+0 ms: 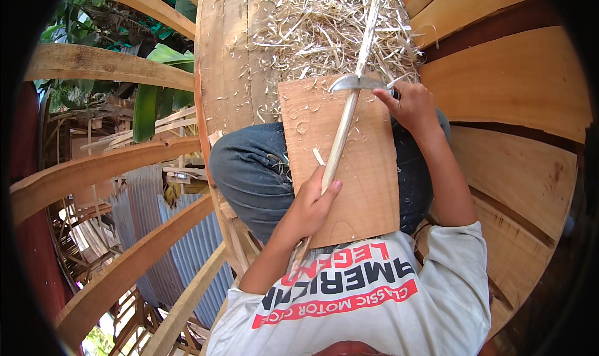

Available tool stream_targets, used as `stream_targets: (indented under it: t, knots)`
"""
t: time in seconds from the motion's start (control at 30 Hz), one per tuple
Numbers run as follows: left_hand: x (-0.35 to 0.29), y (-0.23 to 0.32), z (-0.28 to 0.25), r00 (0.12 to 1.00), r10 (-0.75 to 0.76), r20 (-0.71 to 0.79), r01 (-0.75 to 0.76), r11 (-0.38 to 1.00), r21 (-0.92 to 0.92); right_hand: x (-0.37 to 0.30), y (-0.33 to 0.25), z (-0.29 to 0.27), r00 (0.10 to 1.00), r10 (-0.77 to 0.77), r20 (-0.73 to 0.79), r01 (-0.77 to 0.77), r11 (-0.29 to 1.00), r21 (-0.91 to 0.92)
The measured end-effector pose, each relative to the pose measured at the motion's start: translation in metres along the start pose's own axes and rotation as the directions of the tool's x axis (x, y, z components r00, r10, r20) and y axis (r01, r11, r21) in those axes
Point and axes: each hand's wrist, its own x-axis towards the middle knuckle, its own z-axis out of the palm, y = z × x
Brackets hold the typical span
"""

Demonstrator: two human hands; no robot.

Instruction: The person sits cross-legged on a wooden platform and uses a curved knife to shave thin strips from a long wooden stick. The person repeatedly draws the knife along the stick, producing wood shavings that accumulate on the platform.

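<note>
Left fingers (311, 187) around the pale wooden stick (345, 124)

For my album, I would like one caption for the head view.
Left hand gripping a wooden strip, right hand holding a curved blade across it, with shavings beyond a wooden board.

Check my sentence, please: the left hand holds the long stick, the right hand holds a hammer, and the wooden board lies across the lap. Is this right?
Not quite: the right hand holds a curved blade, not a hammer, as the head view shows. The rest is right: the left hand holds the long stick, and the wooden board lies across the lap.
</note>
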Motion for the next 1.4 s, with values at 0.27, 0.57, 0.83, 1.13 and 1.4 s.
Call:
stream_targets:
  t: [0.27,0.57,0.83,1.13,1.4]
  knots:
    - [-0.002,0.002,0.003,1.0,0.005,0.024,-0.006,1.0,0.026,0.022,0.034,-0.028,0.97,0.233,0.068,-0.232,0.972,-0.023]
    - [0.001,0.0,0.006,1.0,0.012,-0.004,-0.011,0.997,0.075,-0.026,-0.015,-0.026,0.975,0.131,0.18,-0.133,0.991,-0.002]
    - [-0.001,0.001,0.014,0.997,0.077,-0.013,-0.073,0.984,0.163,0.006,0.031,-0.044,0.97,0.216,0.116,-0.208,0.975,-0.073]
    - [-0.005,0.004,0.014,0.999,-0.034,-0.018,0.037,0.987,0.157,-0.046,-0.001,-0.043,0.97,0.17,0.176,-0.162,0.985,-0.058]
    - [-0.003,0.003,0.012,1.0,-0.002,-0.004,0.003,0.99,0.139,-0.022,0.019,-0.03,0.989,0.107,0.097,-0.09,0.982,-0.169]
